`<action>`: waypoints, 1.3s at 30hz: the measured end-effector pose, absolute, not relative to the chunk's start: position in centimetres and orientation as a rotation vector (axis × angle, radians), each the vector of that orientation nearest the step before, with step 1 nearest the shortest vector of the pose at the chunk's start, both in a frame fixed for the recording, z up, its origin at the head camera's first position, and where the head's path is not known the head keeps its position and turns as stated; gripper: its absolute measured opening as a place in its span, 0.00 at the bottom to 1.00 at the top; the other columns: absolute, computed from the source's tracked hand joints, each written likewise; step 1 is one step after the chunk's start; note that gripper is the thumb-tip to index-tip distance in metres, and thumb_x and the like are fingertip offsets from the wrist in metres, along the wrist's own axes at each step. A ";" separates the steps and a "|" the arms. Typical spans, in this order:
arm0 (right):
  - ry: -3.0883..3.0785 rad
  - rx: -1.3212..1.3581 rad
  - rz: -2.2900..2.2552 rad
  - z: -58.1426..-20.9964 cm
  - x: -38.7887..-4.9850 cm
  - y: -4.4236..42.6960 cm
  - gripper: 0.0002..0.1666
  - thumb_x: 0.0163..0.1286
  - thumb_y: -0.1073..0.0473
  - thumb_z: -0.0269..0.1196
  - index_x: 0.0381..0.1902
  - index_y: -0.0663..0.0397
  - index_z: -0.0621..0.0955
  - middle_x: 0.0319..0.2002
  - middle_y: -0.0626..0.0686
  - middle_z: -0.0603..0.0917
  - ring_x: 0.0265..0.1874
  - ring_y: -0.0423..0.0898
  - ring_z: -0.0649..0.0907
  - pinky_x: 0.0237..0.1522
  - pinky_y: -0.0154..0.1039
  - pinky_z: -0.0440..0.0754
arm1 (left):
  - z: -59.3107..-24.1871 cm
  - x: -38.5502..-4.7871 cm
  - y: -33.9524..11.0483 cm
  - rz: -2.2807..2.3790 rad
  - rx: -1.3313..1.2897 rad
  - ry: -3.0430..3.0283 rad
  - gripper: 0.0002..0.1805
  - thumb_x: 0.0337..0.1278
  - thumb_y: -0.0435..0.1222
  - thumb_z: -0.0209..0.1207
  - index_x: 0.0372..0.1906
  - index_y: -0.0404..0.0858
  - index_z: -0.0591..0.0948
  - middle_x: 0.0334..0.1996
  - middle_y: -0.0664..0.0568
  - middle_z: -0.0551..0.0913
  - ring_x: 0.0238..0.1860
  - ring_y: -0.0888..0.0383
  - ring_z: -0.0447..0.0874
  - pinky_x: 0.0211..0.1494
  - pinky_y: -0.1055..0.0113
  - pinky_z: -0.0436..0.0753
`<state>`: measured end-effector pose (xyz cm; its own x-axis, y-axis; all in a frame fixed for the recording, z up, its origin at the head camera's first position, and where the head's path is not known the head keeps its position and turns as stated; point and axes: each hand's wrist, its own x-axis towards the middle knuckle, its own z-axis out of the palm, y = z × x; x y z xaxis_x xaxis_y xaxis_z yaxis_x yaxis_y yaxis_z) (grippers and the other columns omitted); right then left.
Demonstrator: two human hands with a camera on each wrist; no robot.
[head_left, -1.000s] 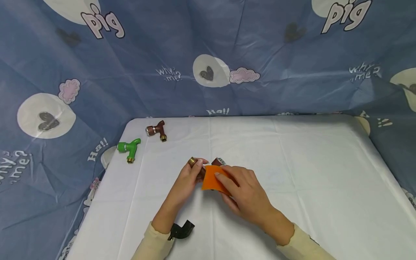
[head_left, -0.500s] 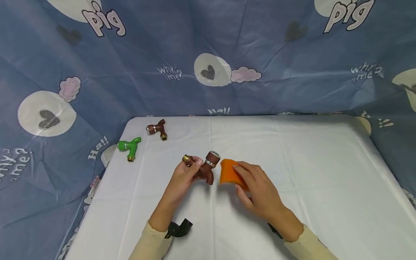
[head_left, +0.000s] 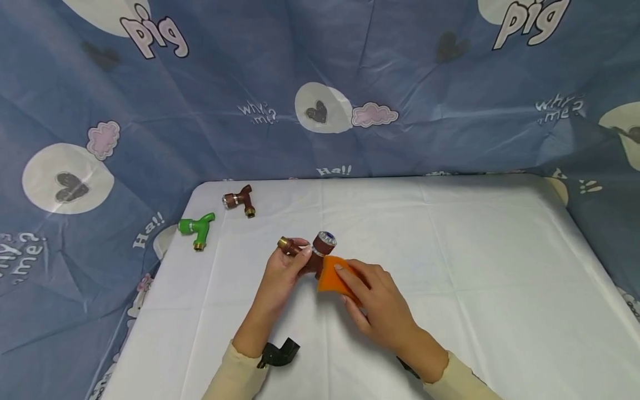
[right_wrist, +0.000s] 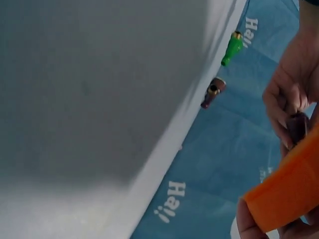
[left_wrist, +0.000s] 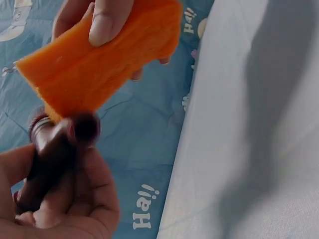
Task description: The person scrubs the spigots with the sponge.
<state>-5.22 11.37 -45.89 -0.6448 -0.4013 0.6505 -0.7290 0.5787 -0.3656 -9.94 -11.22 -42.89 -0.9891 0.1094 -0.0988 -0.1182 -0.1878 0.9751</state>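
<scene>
My left hand [head_left: 282, 272] grips a brown faucet [head_left: 325, 243] by its body, holding it above the table. The faucet's brass threaded end points up and left, and its round knob with a silvery cap points up and right. My right hand [head_left: 382, 300] pinches an orange sponge [head_left: 334, 276] between thumb and fingers. In the left wrist view, the sponge [left_wrist: 104, 64] meets the held faucet [left_wrist: 52, 159] at its upper end. The faucet's spout is mostly hidden behind the sponge in the head view.
A second brown faucet [head_left: 240, 200] lies at the table's back left. Nearer the left edge lies a green faucet [head_left: 198, 230]. White cloth covers the table [head_left: 500, 266], and a blue printed sheet [head_left: 425, 72] hangs behind it.
The sponge was over the faucet, then drew off to the right, and is now back against the faucet's spout side. The left hand tipped the faucet's knob into clearer view.
</scene>
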 end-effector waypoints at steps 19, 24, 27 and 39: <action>-2.220 0.822 0.832 -43.7 -5.8 10.2 0.27 0.81 0.45 0.55 0.67 0.54 0.80 0.61 0.60 0.79 0.51 0.58 0.80 0.43 0.53 0.78 | -42.8 -10.0 -10.8 2.463 -0.112 1.876 0.11 0.75 0.31 0.61 0.53 0.31 0.76 0.40 0.47 0.86 0.38 0.57 0.87 0.41 0.66 0.87; -2.230 0.795 0.733 -44.1 -5.6 9.4 0.24 0.79 0.49 0.56 0.65 0.51 0.81 0.60 0.61 0.79 0.51 0.60 0.80 0.42 0.56 0.75 | -42.8 -10.0 -10.4 2.459 -0.147 1.907 0.10 0.76 0.34 0.61 0.51 0.32 0.78 0.40 0.49 0.89 0.39 0.58 0.90 0.38 0.66 0.88; -2.281 0.800 0.705 -44.4 -5.5 9.9 0.26 0.74 0.51 0.61 0.67 0.50 0.80 0.60 0.60 0.78 0.53 0.60 0.79 0.44 0.57 0.75 | -42.7 -10.2 -10.3 2.492 -0.118 1.869 0.09 0.77 0.35 0.60 0.50 0.33 0.78 0.43 0.47 0.89 0.42 0.54 0.92 0.39 0.61 0.90; -2.253 0.838 0.652 -44.8 -5.7 10.9 0.24 0.81 0.48 0.51 0.65 0.51 0.81 0.58 0.60 0.80 0.50 0.59 0.80 0.43 0.55 0.74 | -42.8 -10.1 -10.4 2.386 -0.088 1.878 0.12 0.78 0.36 0.59 0.54 0.30 0.77 0.52 0.43 0.85 0.50 0.52 0.89 0.46 0.56 0.90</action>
